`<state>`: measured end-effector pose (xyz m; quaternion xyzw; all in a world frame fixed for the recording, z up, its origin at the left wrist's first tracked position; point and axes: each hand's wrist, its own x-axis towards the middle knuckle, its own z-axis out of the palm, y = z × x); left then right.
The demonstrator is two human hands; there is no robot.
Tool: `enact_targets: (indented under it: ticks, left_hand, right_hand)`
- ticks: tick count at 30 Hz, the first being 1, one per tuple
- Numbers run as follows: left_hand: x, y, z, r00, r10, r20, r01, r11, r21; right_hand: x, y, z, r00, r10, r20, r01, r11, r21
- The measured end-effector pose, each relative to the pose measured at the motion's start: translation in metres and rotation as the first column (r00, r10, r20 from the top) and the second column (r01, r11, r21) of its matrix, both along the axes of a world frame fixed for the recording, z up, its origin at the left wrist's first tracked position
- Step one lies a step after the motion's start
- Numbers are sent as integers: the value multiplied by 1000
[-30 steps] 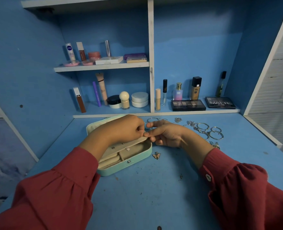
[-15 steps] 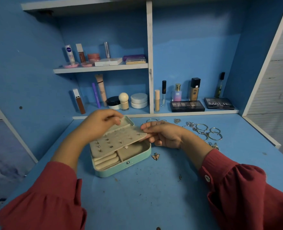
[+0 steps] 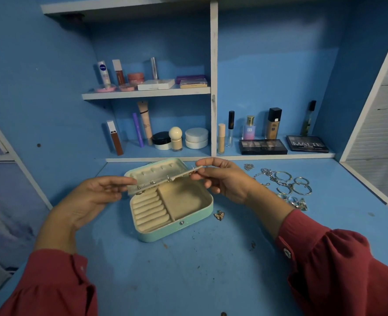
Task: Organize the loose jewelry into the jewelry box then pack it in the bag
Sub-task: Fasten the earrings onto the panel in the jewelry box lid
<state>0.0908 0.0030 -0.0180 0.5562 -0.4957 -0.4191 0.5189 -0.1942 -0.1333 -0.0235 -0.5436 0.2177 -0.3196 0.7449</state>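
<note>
My left hand (image 3: 90, 197): palm up over the left part of the desk (image 3: 188, 270), thumb and fingertips pinching the left end of the earring panel (image 3: 163, 177).

Earring panel: a flat cream insert, held level in the air just above the open jewelry box (image 3: 172, 206), tilted so I see its edge and underside; small studs show along it.

Jewelry box: mint green, sitting on the desk near the middle toward the back edge, lid (image 3: 159, 169) laid open behind it. Inside, cream ring rolls (image 3: 149, 208) fill the left compartment; the right compartment (image 3: 184, 199) shows only its lining.

Butterfly charm (image 3: 218, 215): lying loose on the desk just beside the box's front right corner, not touching it.

My right hand (image 3: 225, 179): over the box's back right corner, thumb and forefinger pinching the right end of the panel, remaining fingers curled under.

Loose jewelry (image 3: 286, 185): silver chains, bangles and rings in a scattered cluster on the desk toward the back right, well apart from the box. A small chain heap (image 3: 249, 166) lies closer to the back edge.

Shelves (image 3: 147, 93) behind the desk: tubes, jars and compacts on the left; bottles and two eyeshadow palettes (image 3: 263, 147) on the right.

Both my sleeves (image 3: 338, 270) are dark red.
</note>
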Motion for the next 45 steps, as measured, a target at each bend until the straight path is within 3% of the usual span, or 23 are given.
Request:
enact_targets:
  ticks: [9,15,20,25,31,45]
  left_hand:
    - [-13,-9,-4,992,110,-60,-110,994,3]
    - [-13,-12,-8,984,119,-134,-125,992,-37]
    - [-4,-19,-16,984,141,-105,-145,989,-29]
    - [-3,-25,-21,977,201,-75,-204,978,-38]
    - [-3,-30,-26,958,282,-43,-284,958,-32]
    - [-5,-33,-30,947,320,-28,-322,945,-55]
  right_hand:
    - [3,4,1,985,-156,-70,143,978,-154]
    - [-11,-7,17,925,-206,-319,117,954,-277]
    - [-32,-14,30,722,-189,-665,-164,888,-430]
    - [-34,-8,34,462,-173,-870,-457,794,-401]
    - [-20,0,31,343,-206,-916,-560,738,-375]
    - [-15,8,30,309,-307,-900,-585,684,-435]
